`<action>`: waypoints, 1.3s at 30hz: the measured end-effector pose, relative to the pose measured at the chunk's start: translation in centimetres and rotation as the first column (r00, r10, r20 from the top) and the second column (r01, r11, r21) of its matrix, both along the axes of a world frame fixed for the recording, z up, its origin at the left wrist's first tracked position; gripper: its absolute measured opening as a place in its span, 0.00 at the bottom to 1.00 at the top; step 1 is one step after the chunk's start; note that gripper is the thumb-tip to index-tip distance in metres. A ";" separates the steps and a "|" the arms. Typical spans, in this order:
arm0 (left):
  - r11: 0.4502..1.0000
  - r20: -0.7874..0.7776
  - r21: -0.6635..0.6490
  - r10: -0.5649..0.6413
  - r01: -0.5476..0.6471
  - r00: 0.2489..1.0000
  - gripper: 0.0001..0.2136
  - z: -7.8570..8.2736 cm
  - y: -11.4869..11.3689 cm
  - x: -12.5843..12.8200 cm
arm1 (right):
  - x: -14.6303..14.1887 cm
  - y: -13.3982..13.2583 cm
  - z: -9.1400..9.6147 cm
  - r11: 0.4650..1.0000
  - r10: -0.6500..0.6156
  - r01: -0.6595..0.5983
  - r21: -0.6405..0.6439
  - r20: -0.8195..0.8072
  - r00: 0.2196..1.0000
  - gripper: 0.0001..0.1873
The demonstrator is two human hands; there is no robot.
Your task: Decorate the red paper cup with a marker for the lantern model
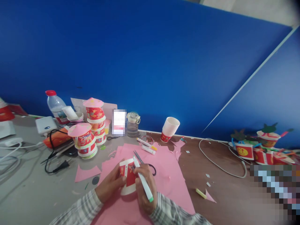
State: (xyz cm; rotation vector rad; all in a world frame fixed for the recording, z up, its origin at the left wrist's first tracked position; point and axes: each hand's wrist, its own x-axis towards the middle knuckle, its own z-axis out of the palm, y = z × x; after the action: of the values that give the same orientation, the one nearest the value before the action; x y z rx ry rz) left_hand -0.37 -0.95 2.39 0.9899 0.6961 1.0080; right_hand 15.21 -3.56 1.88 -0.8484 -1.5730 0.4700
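A red and white paper cup [129,179] is held in my left hand [112,182], tilted over pink paper [168,181]. My right hand [146,187] is closed around a white marker with a green end [144,184]. The marker's upper end lies against the cup's side; whether its tip touches the surface I cannot tell. Scissors [138,157] lie on the pink paper just behind my right hand, one dark handle loop showing. A white and yellow marker [147,143] and a white glue stick or pen [148,150] rest farther back.
Stacked cups with pink cone tops [81,139] stand at left, near a plastic bottle [56,106] and a black plug cable [59,167]. A glass jar [133,125] and a leaning cup stack [170,128] stand behind. Decorated cups [245,151] and a white cable [222,175] lie right.
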 end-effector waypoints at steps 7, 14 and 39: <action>0.996 0.019 0.022 0.081 -0.082 0.997 0.23 0.5 0.0 0.7 | 0.4 0.4 0.4 0.992 0.105 -0.105 0.076 0.000 0.994 0.07; 0.997 0.036 0.016 0.075 -0.075 0.997 0.24 0.3 0.0 0.7 | 0.5 0.5 -1.2 0.999 0.048 -0.048 -0.012 -0.054 0.997 0.07; 0.994 -0.010 0.076 0.077 -0.076 0.997 0.26 0.8 -0.1 0.8 | 0.5 0.6 -0.1 0.995 -0.100 0.100 0.004 0.045 0.994 0.07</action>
State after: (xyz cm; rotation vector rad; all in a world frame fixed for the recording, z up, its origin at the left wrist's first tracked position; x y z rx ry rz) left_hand 0.39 -1.07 3.19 1.0422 0.7150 1.1025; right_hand 15.74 -2.94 1.75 -0.9370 -1.5637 0.3802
